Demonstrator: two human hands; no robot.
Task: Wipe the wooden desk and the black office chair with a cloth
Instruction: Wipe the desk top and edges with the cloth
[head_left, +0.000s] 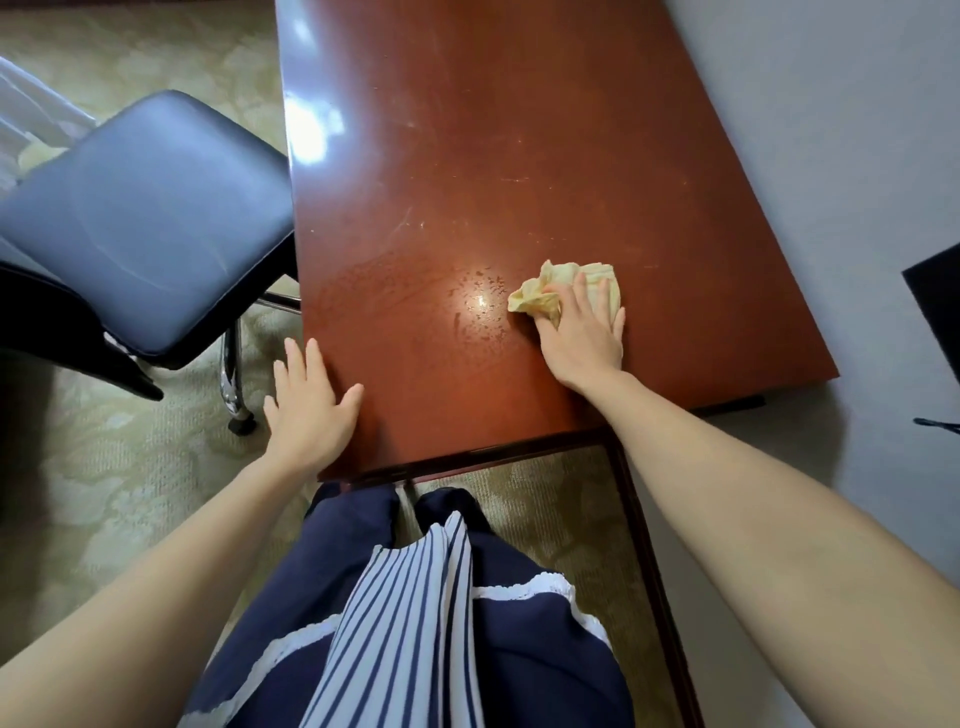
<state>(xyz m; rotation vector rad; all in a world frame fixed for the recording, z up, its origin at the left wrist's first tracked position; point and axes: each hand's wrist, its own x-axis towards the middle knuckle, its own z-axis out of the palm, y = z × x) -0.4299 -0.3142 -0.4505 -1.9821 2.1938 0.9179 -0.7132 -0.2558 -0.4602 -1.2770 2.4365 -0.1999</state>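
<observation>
Your right hand presses flat-fingered on the crumpled yellow cloth on the worktop, right side; your left hand lies flat at its near edge. Soft, light rag, I'd say: palm it from above.

An office: wooden desk, black office chair, carpet.

We are seeing the desk top lying open beyond our right hand and the cloth, up to its far end. A grey wall is running along the desk's right edge, and the chair is standing just beside the left edge, near our left hand.
</observation>
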